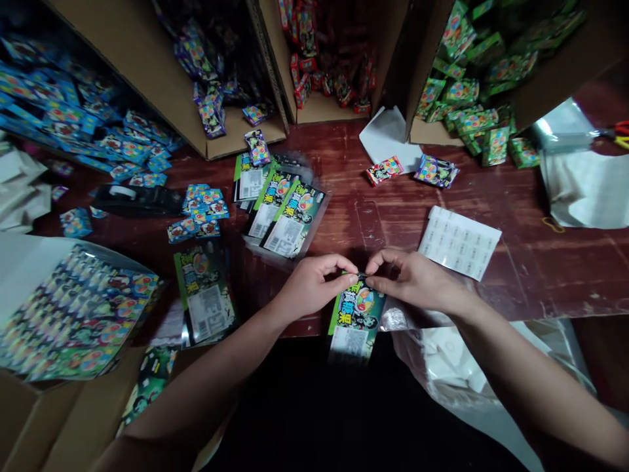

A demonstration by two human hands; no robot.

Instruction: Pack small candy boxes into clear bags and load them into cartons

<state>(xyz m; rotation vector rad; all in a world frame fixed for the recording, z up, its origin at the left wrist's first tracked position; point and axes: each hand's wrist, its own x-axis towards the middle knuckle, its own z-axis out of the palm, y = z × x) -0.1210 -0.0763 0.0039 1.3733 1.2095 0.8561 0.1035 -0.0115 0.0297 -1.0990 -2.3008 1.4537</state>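
My left hand (317,282) and my right hand (413,278) pinch the top edge of a printed candy bag (354,314), thumbs and forefingers almost meeting. The bag is black and green with yellow and blue lettering and a white label panel; it hangs down over the table's front edge. Beyond my left hand lies a fanned stack of similar bags (295,216), with a small purple candy packet (257,147) on the rear one. More of these bags (204,295) lie left of my left forearm. A sheet of white stickers (460,242) rests beyond my right hand.
Tipped cardboard boxes hold blue packets (63,111), purple packets (209,105), red packets (307,78) and green packets (466,118). A black tape dispenser (137,198) sits at left beside loose blue packets (204,203). Printed sheets (78,314) lie at lower left, scissors (622,134) at far right.
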